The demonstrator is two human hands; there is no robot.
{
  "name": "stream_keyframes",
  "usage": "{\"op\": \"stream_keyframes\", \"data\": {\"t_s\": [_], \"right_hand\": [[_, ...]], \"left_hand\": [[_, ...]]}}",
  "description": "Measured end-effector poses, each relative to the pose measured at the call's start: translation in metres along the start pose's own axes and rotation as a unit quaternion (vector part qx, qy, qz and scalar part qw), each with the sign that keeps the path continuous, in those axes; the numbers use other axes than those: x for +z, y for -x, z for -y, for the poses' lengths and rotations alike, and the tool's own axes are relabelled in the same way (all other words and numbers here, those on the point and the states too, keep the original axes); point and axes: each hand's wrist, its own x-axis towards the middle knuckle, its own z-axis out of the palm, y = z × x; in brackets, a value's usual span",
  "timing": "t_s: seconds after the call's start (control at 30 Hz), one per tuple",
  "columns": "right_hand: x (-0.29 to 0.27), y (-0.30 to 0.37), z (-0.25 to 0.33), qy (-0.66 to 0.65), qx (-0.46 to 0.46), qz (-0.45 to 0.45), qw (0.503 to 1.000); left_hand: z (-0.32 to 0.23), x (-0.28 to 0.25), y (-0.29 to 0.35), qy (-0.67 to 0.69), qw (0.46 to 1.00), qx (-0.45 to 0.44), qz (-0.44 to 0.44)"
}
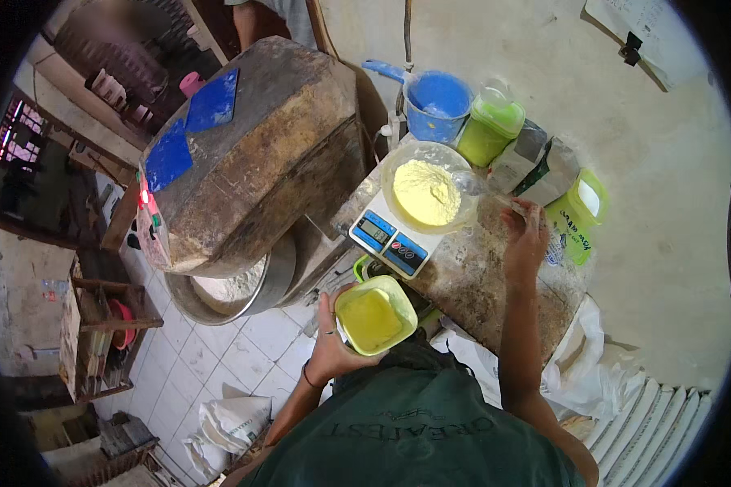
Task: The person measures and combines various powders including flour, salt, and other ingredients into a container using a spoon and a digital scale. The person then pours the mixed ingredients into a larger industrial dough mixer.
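Nearest of all, on the near side of the white-and-blue scale [390,242], a squarish, pale-green plastic tub [413,315] is gripped at its left side by the left hand [327,345]; yellow contents [369,318] are held inside it; right of the scale, the handle of a clear spoon [469,183] is pinched in the fingertips of the right hand [528,243], the spoon's head being held at the right edge of a bowl; that round, translucent bowl [461,221] is set on the scale and heaped with lumpy, pale-yellow powder [421,193]; left of the scale, white flour [234,286] is contained in a round metal mixing vat [280,280], overhung by a scuffed, angular hood [276,146]; beyond the scale, a round blue dipper [426,126] is stood beside a green lidded container [487,134].
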Motion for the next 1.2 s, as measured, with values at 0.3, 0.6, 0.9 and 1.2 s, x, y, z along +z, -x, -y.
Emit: {"op": "stream_keyframes", "data": {"t_s": [0.3, 0.6, 0.9, 1.2], "right_hand": [[-0.002, -0.021, -0.039, 0.012, 0.029, 0.001, 1.000], [-0.004, -0.005, -0.039, 0.015, 0.068, -0.011, 0.998], [0.006, 0.007, 0.008, -0.030, 0.065, -0.021, 0.997], [0.040, 0.098, 0.050, -0.006, 0.159, 0.240, 0.958]], "left_hand": [[0.008, -0.014, -0.003, -0.089, 0.993, 0.074, 0.010], [0.017, -0.014, -0.005, -0.040, 0.996, 0.076, -0.035], [0.006, -0.012, -0.022, -0.053, 0.997, 0.039, -0.042], [0.006, -0.008, -0.028, -0.097, 0.994, 0.045, -0.016]]}}
